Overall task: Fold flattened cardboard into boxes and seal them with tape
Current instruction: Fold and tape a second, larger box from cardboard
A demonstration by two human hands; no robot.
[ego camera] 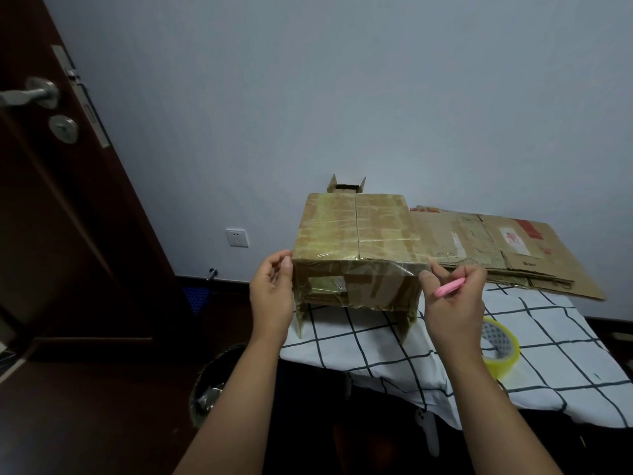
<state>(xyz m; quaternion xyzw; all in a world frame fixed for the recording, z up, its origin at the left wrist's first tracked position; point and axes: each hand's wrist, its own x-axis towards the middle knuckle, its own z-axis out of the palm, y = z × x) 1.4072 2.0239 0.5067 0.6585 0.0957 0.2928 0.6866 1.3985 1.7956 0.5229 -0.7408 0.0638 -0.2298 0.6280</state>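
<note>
A brown cardboard box [356, 234], its top flaps closed and covered with old tape, stands on a table with a white black-checked cloth [534, 341]. Its bottom flaps hang open over the near edge. A clear strip of tape [387, 269] runs along the box's near top edge. My left hand [272, 296] is at the box's left corner, fingertips pinching the tape end. My right hand [452, 303] is at the right corner, thumb on the tape, fingers curled round a pink cutter [448, 287]. A roll of yellowish tape [501, 349] lies on the cloth to the right.
Flattened cardboard sheets [520, 255] lie stacked on the table's right. A small open box [346, 186] stands behind the taped box. A dark door [51, 200] is at the left, a bin [214, 382] on the floor below the table edge.
</note>
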